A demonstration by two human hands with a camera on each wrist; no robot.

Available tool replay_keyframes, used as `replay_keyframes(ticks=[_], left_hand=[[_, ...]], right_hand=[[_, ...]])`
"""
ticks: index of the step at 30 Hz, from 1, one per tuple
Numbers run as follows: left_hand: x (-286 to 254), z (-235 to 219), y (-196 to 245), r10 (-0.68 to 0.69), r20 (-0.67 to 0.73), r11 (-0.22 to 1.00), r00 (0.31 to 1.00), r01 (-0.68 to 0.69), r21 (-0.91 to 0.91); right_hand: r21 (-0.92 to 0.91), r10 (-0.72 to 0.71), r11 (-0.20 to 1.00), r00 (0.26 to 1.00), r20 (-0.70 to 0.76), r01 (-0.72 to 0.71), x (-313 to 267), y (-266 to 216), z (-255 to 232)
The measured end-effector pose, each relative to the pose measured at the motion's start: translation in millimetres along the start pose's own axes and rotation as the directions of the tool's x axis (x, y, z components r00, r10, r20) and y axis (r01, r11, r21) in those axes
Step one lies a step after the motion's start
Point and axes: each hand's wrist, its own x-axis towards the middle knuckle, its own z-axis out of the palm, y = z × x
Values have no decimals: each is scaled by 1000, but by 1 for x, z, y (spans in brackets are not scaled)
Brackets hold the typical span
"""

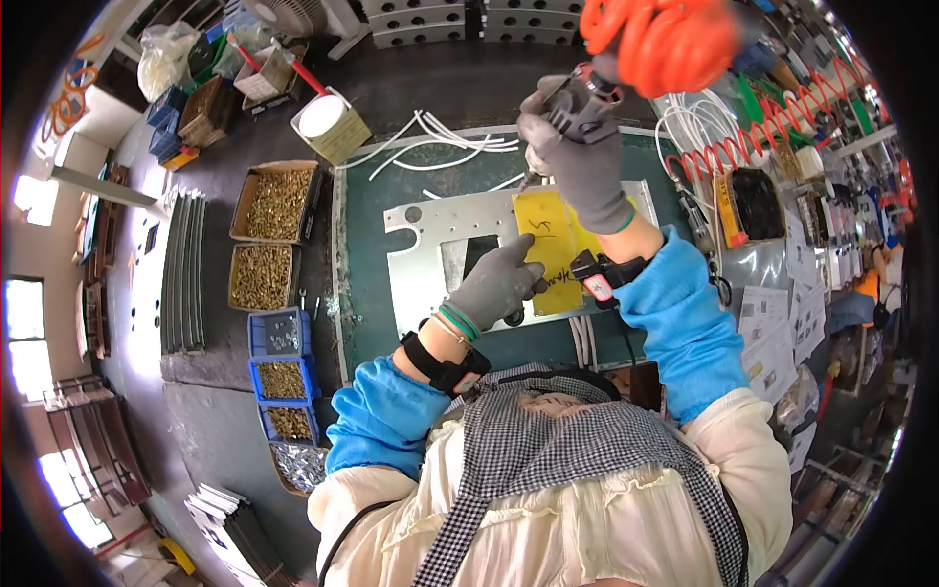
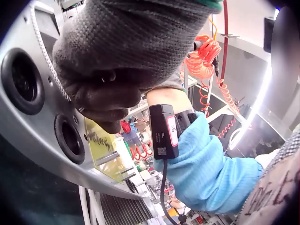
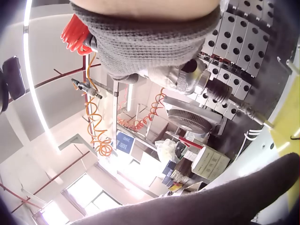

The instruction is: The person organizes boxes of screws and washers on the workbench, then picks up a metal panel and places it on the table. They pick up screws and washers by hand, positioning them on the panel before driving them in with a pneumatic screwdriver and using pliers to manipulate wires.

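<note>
My gloved right hand point(image 1: 585, 174) grips an air-powered tool point(image 1: 585, 103) with a silver nose and slim bit point(image 3: 255, 116). The bit points down at the far edge of a flat silver panel point(image 1: 419, 284) with holes and a cutout. On that panel lies a yellow template sheet point(image 1: 550, 279) with handwriting. My gloved left hand point(image 1: 494, 284) is over the near part of the panel, its index finger reaching to the sheet's edge. Its other fingers are curled in the left wrist view, and a small metal piece point(image 2: 110, 76) shows between them, mostly hidden.
A coiled orange hose point(image 1: 665, 44) hangs over the tool. White tubes point(image 1: 440, 137) lie behind the panel. To the left stand boxes of brass-coloured parts point(image 1: 276, 203) and blue bins point(image 1: 279, 335). On the right are a black container point(image 1: 758, 205) and paper sheets point(image 1: 768, 328).
</note>
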Motion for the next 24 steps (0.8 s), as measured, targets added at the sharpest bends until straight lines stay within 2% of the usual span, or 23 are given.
replay_keyframes(ticks=[2,4,5,6,8,9,10,12,15,16,17,18,19,21,22,23,24], left_hand=[[-1,1,-7,38,-15,993,999,-40,-109],[-9,-10,-13,122,40,924,992,-99,-370],[-11,-15,-16,117,19,892,993,-96,-441],[-14,-18,-16,108,-6,853,994,-96,-513],[-10,-34,-29,199,131,527,971,7,-850],[-18,-34,-25,149,60,438,987,-11,-899],[-18,-40,-31,163,74,344,984,14,-939],[-24,-45,-38,128,16,313,992,-25,-949],[-28,-46,-51,137,14,267,990,-23,-964],[-28,-35,-51,206,-148,594,967,-244,-766],[-31,-20,-52,329,-271,805,904,-419,-420],[-36,-8,-53,482,-328,862,812,-507,12],[-41,2,-49,560,-318,821,765,-465,330],[-45,17,-54,510,-347,859,787,-442,259],[-47,22,-56,486,-367,874,793,-433,221],[-53,21,-56,336,-273,799,901,-427,-424],[-60,19,-56,172,-167,395,971,-223,-891]], right_hand=[[-8,-39,999,998,-43,39,0,-28,-8],[-48,-83,996,990,-118,78,-2,-68,-28],[29,-27,999,996,-85,29,-7,-90,-42],[-14,-46,999,996,-72,45,-12,-108,-60],[-120,10,993,998,-57,-17,-29,-133,-107],[-155,24,987,987,-157,-48,-40,-142,-125],[-345,3,936,979,-204,-75,-51,-146,-152],[-400,208,845,907,-367,-355,-81,-158,-195],[-713,66,599,910,-410,-365,-123,-135,-258],[-688,131,601,900,-417,-406,-136,-125,-276],[-662,201,602,887,-415,-446,-145,-113,-293],[-633,276,603,872,-405,-485,-151,-103,-304],[-680,342,473,828,-444,-560,-153,-96,-312],[-745,446,185,730,-518,-641,-151,-81,-321],[-758,456,186,738,-497,-625,-151,-73,-323],[-773,466,186,747,-474,-606,-149,-64,-324],[-788,474,186,756,-451,-587,-148,-55,-325]])
